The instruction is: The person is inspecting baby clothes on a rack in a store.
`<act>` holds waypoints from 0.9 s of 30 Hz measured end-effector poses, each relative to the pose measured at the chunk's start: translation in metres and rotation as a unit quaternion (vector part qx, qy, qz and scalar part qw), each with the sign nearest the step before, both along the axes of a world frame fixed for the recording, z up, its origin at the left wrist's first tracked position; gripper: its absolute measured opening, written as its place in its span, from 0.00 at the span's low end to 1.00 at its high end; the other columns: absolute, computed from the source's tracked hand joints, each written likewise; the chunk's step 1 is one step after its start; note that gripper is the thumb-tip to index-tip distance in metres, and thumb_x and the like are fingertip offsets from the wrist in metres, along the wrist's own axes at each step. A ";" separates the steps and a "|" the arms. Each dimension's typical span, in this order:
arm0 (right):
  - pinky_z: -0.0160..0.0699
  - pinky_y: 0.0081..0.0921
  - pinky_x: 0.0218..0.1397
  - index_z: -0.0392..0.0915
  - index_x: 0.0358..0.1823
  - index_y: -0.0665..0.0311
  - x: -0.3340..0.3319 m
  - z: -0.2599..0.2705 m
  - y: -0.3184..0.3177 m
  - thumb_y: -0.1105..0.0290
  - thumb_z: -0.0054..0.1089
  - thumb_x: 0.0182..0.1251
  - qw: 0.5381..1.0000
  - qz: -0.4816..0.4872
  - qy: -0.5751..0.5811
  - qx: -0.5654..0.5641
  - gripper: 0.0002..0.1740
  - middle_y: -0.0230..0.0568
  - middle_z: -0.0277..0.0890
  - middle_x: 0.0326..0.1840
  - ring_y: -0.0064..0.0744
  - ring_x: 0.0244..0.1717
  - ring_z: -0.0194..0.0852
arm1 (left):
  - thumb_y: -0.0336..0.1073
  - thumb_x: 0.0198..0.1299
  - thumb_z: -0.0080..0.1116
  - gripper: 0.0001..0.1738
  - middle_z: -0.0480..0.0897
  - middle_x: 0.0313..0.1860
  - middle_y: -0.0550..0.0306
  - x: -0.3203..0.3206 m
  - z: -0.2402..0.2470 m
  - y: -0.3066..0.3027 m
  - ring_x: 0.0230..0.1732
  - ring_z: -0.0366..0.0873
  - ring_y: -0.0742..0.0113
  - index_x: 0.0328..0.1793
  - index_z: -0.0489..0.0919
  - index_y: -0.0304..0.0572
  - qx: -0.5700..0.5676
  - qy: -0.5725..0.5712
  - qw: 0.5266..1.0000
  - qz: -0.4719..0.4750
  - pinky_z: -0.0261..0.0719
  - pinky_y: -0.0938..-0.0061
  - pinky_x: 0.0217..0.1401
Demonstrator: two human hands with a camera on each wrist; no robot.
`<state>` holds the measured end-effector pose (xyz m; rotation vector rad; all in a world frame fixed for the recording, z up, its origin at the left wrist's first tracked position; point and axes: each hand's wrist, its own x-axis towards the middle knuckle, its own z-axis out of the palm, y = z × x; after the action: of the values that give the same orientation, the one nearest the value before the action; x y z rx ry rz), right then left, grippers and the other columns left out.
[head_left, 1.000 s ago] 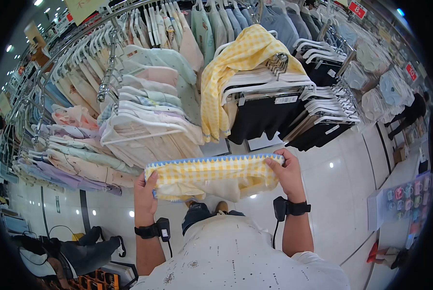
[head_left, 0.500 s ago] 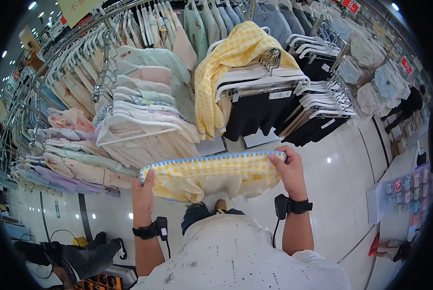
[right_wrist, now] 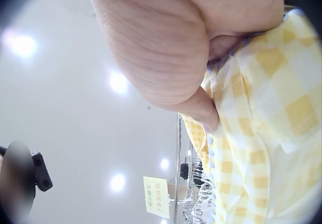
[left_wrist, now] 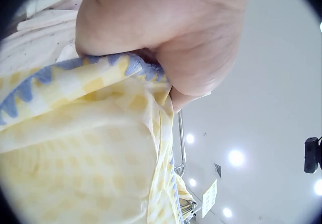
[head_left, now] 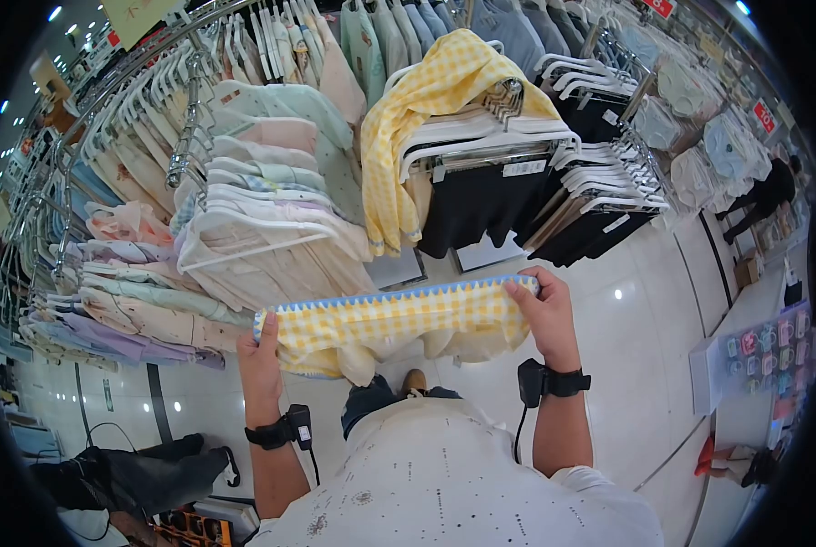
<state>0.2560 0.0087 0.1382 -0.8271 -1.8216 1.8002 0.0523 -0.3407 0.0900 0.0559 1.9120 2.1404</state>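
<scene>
A yellow-and-white gingham garment (head_left: 399,319) with a blue zigzag edge is stretched sideways in front of the body, its lower part hanging in loose folds. My left hand (head_left: 260,365) grips its left end, thumb on top. At the other end my right hand (head_left: 549,310) pinches the corner, slightly higher. In the left wrist view the blue trim (left_wrist: 43,75) runs into the left hand's grip, and the paler inside of the cloth shows. The right thumb (right_wrist: 201,111) presses on the checked cloth in the right wrist view. Fingers behind the fabric are hidden.
Another yellow gingham garment (head_left: 385,173) drapes over white hangers (head_left: 490,137) with black shorts (head_left: 481,205). Pastel clothes (head_left: 276,264) hang on racks at the left. A display (head_left: 754,356) stands at the right. A person in dark clothes (head_left: 153,469) is at the lower left.
My left hand has moved left and a little down, and the right hand slightly up. The garment is now stretched wider and tilts up toward the right. The view has shifted slightly.
</scene>
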 end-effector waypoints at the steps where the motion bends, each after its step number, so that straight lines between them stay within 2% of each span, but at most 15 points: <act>1: 0.79 0.18 0.39 0.80 0.43 0.69 0.000 -0.001 0.001 0.68 0.69 0.69 1.000 0.000 0.000 0.000 0.11 0.33 0.82 0.34 0.17 0.34 0.79 | 0.44 0.74 0.60 0.17 0.86 0.37 0.64 0.001 0.002 0.001 0.35 0.78 0.83 0.42 0.85 0.34 -0.002 0.008 1.000 0.003 0.75 0.83 0.40; 13: 0.79 0.18 0.39 0.82 0.43 0.70 0.000 -0.002 0.000 0.66 0.67 0.72 0.999 0.001 0.009 -0.032 0.12 0.32 0.82 0.33 0.16 0.33 0.79 | 0.43 0.74 0.60 0.17 0.87 0.39 0.63 0.003 0.009 0.009 0.36 0.78 0.82 0.45 0.86 0.33 0.011 0.016 1.000 0.010 0.76 0.82 0.41; 14: 0.79 0.18 0.39 0.82 0.43 0.70 -0.002 -0.001 -0.002 0.66 0.67 0.72 0.999 0.026 0.000 -0.032 0.12 0.33 0.82 0.33 0.16 0.33 0.78 | 0.43 0.74 0.60 0.17 0.87 0.39 0.63 0.004 0.009 0.013 0.36 0.78 0.82 0.45 0.86 0.33 0.011 0.014 1.000 0.009 0.76 0.82 0.41; 16: 0.78 0.18 0.39 0.82 0.43 0.71 -0.009 -0.008 -0.003 0.66 0.66 0.72 0.998 0.052 -0.008 -0.032 0.12 0.33 0.82 0.32 0.16 0.33 0.78 | 0.41 0.74 0.60 0.15 0.88 0.42 0.61 0.003 0.009 0.023 0.39 0.83 0.79 0.48 0.85 0.33 -0.017 0.011 0.997 -0.070 0.80 0.81 0.43; 18: 0.78 0.19 0.38 0.82 0.43 0.71 -0.020 -0.029 -0.002 0.68 0.66 0.70 0.987 0.107 -0.048 0.107 0.11 0.33 0.82 0.31 0.15 0.32 0.77 | 0.42 0.74 0.60 0.17 0.87 0.39 0.62 0.011 0.028 0.044 0.37 0.80 0.81 0.46 0.85 0.32 -0.026 0.028 0.994 -0.103 0.77 0.82 0.41; 20: 0.79 0.21 0.39 0.82 0.43 0.71 -0.032 -0.016 -0.022 0.69 0.67 0.68 0.988 0.098 -0.036 0.116 0.11 0.36 0.82 0.31 0.19 0.32 0.79 | 0.44 0.74 0.60 0.19 0.87 0.36 0.64 0.019 0.045 0.067 0.35 0.77 0.84 0.43 0.86 0.30 -0.034 0.044 0.989 -0.134 0.75 0.83 0.38; 22: 0.80 0.24 0.40 0.82 0.42 0.70 -0.041 -0.005 -0.036 0.68 0.68 0.68 0.961 0.171 -0.002 0.219 0.11 0.39 0.83 0.32 0.26 0.34 0.82 | 0.44 0.74 0.60 0.19 0.86 0.33 0.65 0.023 0.056 0.085 0.34 0.76 0.85 0.42 0.87 0.31 -0.041 0.054 0.980 -0.185 0.74 0.82 0.37; 23: 0.82 0.27 0.43 0.82 0.43 0.70 -0.044 0.003 -0.043 0.62 0.71 0.66 0.957 0.240 -0.036 0.156 0.16 0.42 0.84 0.35 0.32 0.36 0.84 | 0.44 0.74 0.60 0.19 0.86 0.33 0.65 0.026 0.057 0.092 0.34 0.76 0.85 0.42 0.87 0.31 -0.041 0.054 0.981 -0.182 0.74 0.82 0.37; 24: 0.82 0.27 0.43 0.82 0.43 0.70 -0.048 0.007 -0.051 0.62 0.71 0.66 0.957 0.242 -0.035 0.157 0.16 0.42 0.84 0.35 0.32 0.36 0.84 | 0.44 0.74 0.59 0.19 0.86 0.32 0.65 0.029 0.057 0.100 0.33 0.76 0.85 0.42 0.87 0.32 -0.037 0.051 0.974 -0.217 0.74 0.82 0.36; 25: 0.82 0.28 0.44 0.82 0.44 0.69 -0.051 0.009 -0.061 0.60 0.73 0.64 0.941 0.302 -0.053 0.145 0.19 0.42 0.84 0.36 0.32 0.37 0.84 | 0.44 0.75 0.59 0.20 0.86 0.31 0.66 0.032 0.058 0.107 0.32 0.76 0.85 0.41 0.87 0.32 -0.033 0.047 0.966 -0.252 0.74 0.82 0.35; 26: 0.82 0.29 0.45 0.81 0.46 0.69 -0.054 0.010 -0.068 0.57 0.75 0.61 0.921 0.359 -0.071 0.131 0.23 0.42 0.84 0.37 0.33 0.38 0.85 | 0.44 0.75 0.59 0.20 0.86 0.31 0.66 0.035 0.060 0.115 0.32 0.76 0.85 0.41 0.87 0.32 -0.033 0.048 0.966 -0.252 0.74 0.82 0.35; 27: 0.82 0.29 0.45 0.81 0.46 0.69 -0.059 0.011 -0.074 0.57 0.75 0.61 0.921 0.358 -0.071 0.132 0.23 0.42 0.84 0.37 0.33 0.38 0.85 | 0.44 0.75 0.59 0.20 0.86 0.30 0.66 0.038 0.063 0.121 0.32 0.75 0.85 0.41 0.87 0.33 -0.025 0.048 0.967 -0.247 0.73 0.82 0.35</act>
<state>0.1973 -0.0653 0.1488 -0.1822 -2.6272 1.8401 0.0900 -0.2199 0.1534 0.5740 1.7636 1.7784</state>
